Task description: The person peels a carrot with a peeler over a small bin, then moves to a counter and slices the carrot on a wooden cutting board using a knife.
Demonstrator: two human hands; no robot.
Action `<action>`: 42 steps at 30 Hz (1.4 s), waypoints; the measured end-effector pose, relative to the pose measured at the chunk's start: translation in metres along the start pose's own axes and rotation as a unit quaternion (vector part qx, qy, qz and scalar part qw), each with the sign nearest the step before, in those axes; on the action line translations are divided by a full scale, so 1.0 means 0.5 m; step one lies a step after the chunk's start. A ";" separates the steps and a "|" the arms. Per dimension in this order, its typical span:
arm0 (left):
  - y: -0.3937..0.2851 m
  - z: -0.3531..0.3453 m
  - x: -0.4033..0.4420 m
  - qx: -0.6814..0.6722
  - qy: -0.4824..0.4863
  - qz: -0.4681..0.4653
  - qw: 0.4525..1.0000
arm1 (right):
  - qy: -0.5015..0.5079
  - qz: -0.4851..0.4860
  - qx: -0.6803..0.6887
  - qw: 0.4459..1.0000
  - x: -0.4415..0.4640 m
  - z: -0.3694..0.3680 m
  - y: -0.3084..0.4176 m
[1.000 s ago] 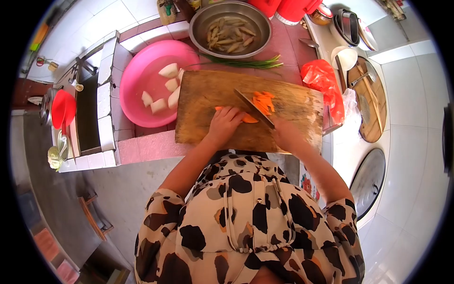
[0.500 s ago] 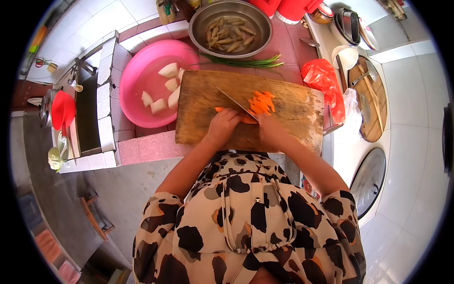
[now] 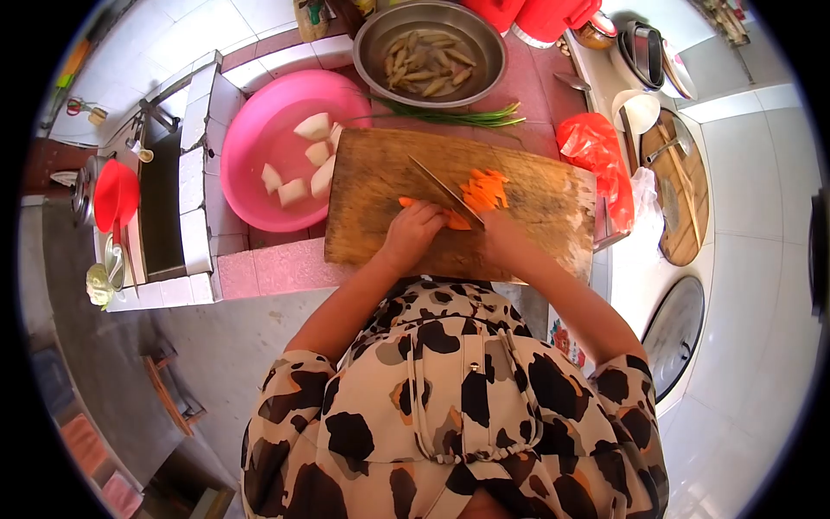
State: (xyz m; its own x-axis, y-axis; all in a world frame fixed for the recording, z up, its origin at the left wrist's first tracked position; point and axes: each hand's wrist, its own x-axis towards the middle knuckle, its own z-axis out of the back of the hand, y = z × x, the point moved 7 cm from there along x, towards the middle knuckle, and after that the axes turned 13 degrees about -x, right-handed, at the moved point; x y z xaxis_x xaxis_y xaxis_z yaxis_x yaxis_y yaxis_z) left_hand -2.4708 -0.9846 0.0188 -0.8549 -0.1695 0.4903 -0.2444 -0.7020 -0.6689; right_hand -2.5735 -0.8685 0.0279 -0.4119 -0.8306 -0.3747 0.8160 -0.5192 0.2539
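Observation:
My left hand presses an orange carrot piece onto the wooden cutting board, its fingers bent together over it. In my right hand is the handle of a knife, whose blade slants up and to the left between the held carrot and a pile of cut carrot pieces. The handle is hidden inside my fingers. Left of the board, white chunks lie in water in a pink basin.
Behind the board are green stalks and a metal bowl of shrimp-like pieces in water. A red plastic bag lies beside the board's right end. Farther right are a round wooden board and a dark round lid.
My right hand and the knife first moved left toward my left hand, then slightly back right. The cut pile looks larger than a second ago. The whole view has shifted slightly.

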 end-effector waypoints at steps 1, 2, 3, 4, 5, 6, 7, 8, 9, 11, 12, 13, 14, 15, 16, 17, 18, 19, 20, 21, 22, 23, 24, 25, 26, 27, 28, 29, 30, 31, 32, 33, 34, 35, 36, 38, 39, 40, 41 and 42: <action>-0.003 0.002 -0.002 -0.006 -0.008 -0.004 1.000 | 0.018 0.005 -0.007 1.000 -0.021 0.027 0.012; -0.004 0.001 -0.002 -0.002 -0.010 0.000 1.000 | 0.036 0.009 -0.014 0.999 -0.034 0.038 0.020; -0.006 0.002 0.001 0.001 -0.011 0.002 1.000 | 0.024 0.006 -0.009 1.000 -0.033 0.027 0.020; -0.007 0.003 0.004 0.006 -0.012 0.003 1.000 | 0.010 0.003 -0.004 1.000 -0.026 0.004 0.020; -0.007 0.003 0.006 0.007 -0.013 0.002 1.000 | -0.004 0.001 0.002 1.000 -0.018 -0.012 0.021; -0.006 0.001 0.007 0.008 -0.015 0.000 1.000 | -0.022 0.008 0.018 1.000 -0.005 -0.015 0.025; -0.004 0.000 0.006 0.010 -0.017 -0.001 1.000 | -0.039 0.016 0.034 0.999 0.013 -0.013 0.028; -0.002 -0.002 0.002 0.005 -0.008 -0.003 1.000 | -0.057 0.023 0.051 0.997 0.023 -0.011 0.029; -0.002 -0.001 -0.003 -0.001 0.000 -0.005 1.000 | -0.055 0.022 0.041 0.997 0.025 -0.015 0.024; -0.004 -0.002 -0.009 -0.003 -0.004 -0.014 1.000 | -0.050 0.021 0.019 0.998 0.024 -0.016 0.006; -0.009 0.003 -0.010 0.002 -0.016 -0.020 1.000 | -0.032 0.017 0.015 0.999 0.016 -0.011 -0.001; -0.013 0.008 -0.012 0.007 -0.028 -0.023 0.999 | -0.012 0.013 0.011 1.000 0.000 0.001 -0.002; -0.014 0.009 -0.013 0.005 -0.028 -0.020 0.999 | 0.009 0.008 0.008 1.000 -0.014 0.007 0.001; -0.013 0.009 -0.012 0.003 -0.028 -0.017 0.999 | 0.017 0.013 0.004 1.000 -0.023 0.008 0.010; -0.013 0.008 -0.010 0.001 -0.028 -0.015 0.999 | 0.025 0.019 0.000 1.000 -0.029 0.008 0.022; -0.008 0.004 -0.012 0.007 -0.019 -0.007 1.000 | 0.032 0.025 -0.004 0.999 -0.029 0.007 0.033; -0.003 -0.002 -0.019 0.015 -0.009 -0.001 1.000 | 0.015 0.016 0.006 1.000 -0.020 0.003 0.042; -0.002 -0.003 -0.020 0.023 0.001 0.005 1.000 | -0.004 0.006 0.016 1.000 -0.006 -0.011 0.051; -0.004 -0.002 -0.019 0.021 0.005 0.002 1.000 | -0.026 -0.004 0.026 0.999 0.005 -0.018 0.052; -0.008 0.001 -0.017 0.020 0.008 -0.002 1.000 | -0.024 -0.005 0.024 0.999 0.011 -0.025 0.048; -0.014 0.003 -0.016 0.017 0.013 -0.005 1.000 | -0.020 -0.007 0.023 1.000 0.011 -0.034 0.044; -0.014 0.000 -0.017 0.032 0.032 0.006 0.999 | -0.015 -0.010 0.021 1.000 0.011 -0.041 0.038; -0.013 0.001 -0.019 0.047 0.051 0.020 0.997 | -0.034 0.018 0.025 0.999 0.010 -0.038 0.035; -0.009 0.002 -0.021 0.063 0.070 0.035 0.995 | -0.051 0.046 0.031 0.997 0.007 -0.034 0.029; -0.007 0.011 -0.018 0.081 0.063 0.021 0.994 | -0.068 0.075 0.038 0.994 0.002 -0.030 0.025; -0.006 0.024 -0.012 0.099 0.057 0.009 0.993 | -0.037 0.037 0.032 0.998 -0.007 -0.018 0.017; -0.005 0.032 -0.009 0.115 0.052 0.000 0.992 | -0.004 -0.001 0.025 1.000 -0.023 0.013 0.015; 0.003 0.026 -0.005 0.109 0.074 0.011 0.991 | 0.029 -0.038 0.017 0.999 -0.034 0.027 0.002; 0.009 0.016 0.000 0.101 0.098 0.021 0.990 | 0.002 -0.026 0.018 0.999 -0.033 0.020 -0.020; 0.014 0.004 0.004 0.094 0.122 0.029 0.988 | -0.025 -0.014 0.020 0.999 -0.029 0.007 -0.045; 0.011 -0.002 0.010 0.095 0.104 0.014 0.990 | -0.054 -0.003 0.021 0.998 -0.027 -0.005 -0.064; 0.006 -0.009 0.017 0.096 0.085 -0.002 0.992 | -0.048 0.002 0.009 0.999 -0.027 -0.006 -0.064; 0.002 -0.012 0.022 0.097 0.067 -0.018 0.993 | -0.041 0.006 -0.003 0.999 -0.027 -0.006 -0.064; 0.003 -0.013 0.019 0.081 0.055 -0.013 0.995 | -0.035 0.009 -0.014 0.999 -0.028 -0.007 -0.064; -0.009 -0.005 0.021 0.064 0.046 -0.007 0.997 | -0.038 0.013 -0.010 0.999 -0.033 -0.001 -0.058; -0.013 -0.004 0.017 0.034 0.035 0.001 0.999 | -0.044 0.019 -0.002 0.999 -0.049 0.012 -0.042; -0.007 -0.005 0.014 0.023 0.031 0.002 0.999 | -0.032 0.016 -0.007 0.999 -0.056 0.024 -0.032; -0.003 -0.003 0.014 0.012 0.027 0.003 1.000 | -0.020 0.013 -0.013 1.000 -0.061 0.039 -0.020; -0.003 -0.005 0.015 0.014 0.027 -0.004 1.000 | -0.009 0.011 -0.019 1.000 -0.063 0.044 -0.012; -0.003 -0.005 0.018 0.016 0.026 -0.010 0.999 | -0.010 0.014 -0.027 0.999 -0.060 0.042 -0.009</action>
State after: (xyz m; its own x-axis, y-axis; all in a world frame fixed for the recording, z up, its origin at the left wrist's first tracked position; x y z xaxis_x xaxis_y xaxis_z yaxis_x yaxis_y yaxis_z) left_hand -2.4790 -0.9833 0.0229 -0.8728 -0.1197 0.4731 -0.2474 -0.7271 -0.6404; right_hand -2.5731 -0.8454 0.0569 -0.3952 -0.8491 -0.3505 0.8483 -0.4837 0.2152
